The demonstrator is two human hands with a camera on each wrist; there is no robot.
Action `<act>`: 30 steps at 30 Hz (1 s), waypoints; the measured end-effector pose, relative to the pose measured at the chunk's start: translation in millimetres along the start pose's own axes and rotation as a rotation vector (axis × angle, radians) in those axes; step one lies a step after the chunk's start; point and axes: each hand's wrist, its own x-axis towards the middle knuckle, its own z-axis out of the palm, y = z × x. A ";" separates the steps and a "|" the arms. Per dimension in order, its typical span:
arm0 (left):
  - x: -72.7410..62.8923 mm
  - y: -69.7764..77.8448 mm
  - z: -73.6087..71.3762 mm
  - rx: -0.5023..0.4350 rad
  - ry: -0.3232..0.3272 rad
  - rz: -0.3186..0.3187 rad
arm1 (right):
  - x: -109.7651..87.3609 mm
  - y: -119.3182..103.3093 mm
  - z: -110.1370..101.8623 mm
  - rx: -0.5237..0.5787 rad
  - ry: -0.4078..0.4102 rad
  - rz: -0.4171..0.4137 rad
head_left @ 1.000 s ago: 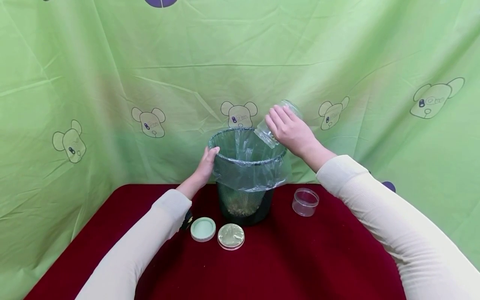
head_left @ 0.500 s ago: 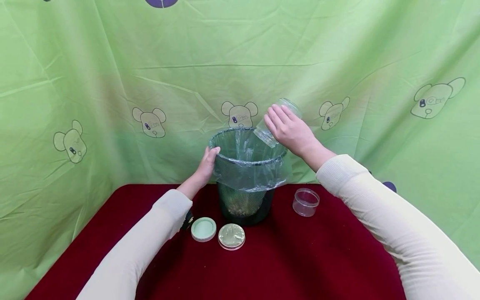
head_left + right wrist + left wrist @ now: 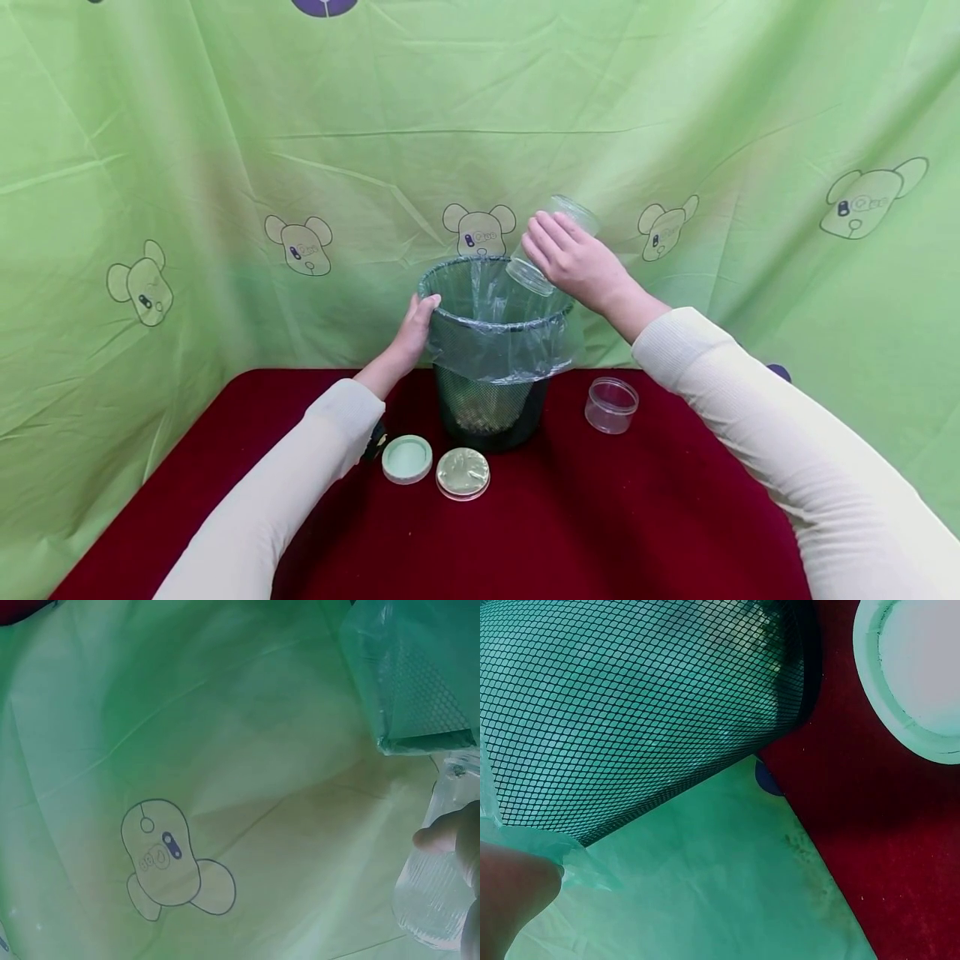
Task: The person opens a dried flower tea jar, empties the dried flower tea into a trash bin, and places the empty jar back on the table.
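My right hand (image 3: 573, 260) grips a clear jar (image 3: 531, 275) and tilts it mouth-down over the right side of a black mesh wastebasket (image 3: 491, 400). In the right wrist view the jar (image 3: 435, 896) looks see-through, with a small bit near its mouth. A clear plastic bag (image 3: 502, 354) lines the basket and folds over its rim. With the thumb on top, my left hand (image 3: 411, 333) holds the basket's left rim; its fingers are mostly hidden behind the bag. Brownish scraps (image 3: 483, 417) show through the mesh at the bottom.
A pale green lid (image 3: 407, 459) and a gold-topped round lid (image 3: 462, 472) lie before the basket. To its right, a short clear container (image 3: 611, 406) stands on the red tablecloth (image 3: 570, 533). A green curtain (image 3: 360, 167) hangs close behind.
The jar has turned slightly in my right hand, its base a little higher and further left. My left hand and the basket stay in place.
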 end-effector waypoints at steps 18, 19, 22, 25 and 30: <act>0.3 -0.1 2.1 -0.048 0.004 0.096 | 4.7 6.1 -0.5 -0.045 0.016 -0.120; -0.1 0.1 2.2 -0.049 0.004 0.095 | 5.2 6.4 -1.1 -0.049 0.012 -0.129; -0.3 0.2 2.1 -0.052 0.000 0.086 | 6.4 6.6 -2.2 -0.069 0.003 -0.160; -0.5 0.1 1.7 -0.053 -0.001 0.080 | 6.8 5.6 -2.5 -0.094 -0.009 -0.196; -1.3 0.0 1.3 -0.042 -0.006 0.068 | 6.0 3.0 -4.6 -0.132 -0.040 -0.248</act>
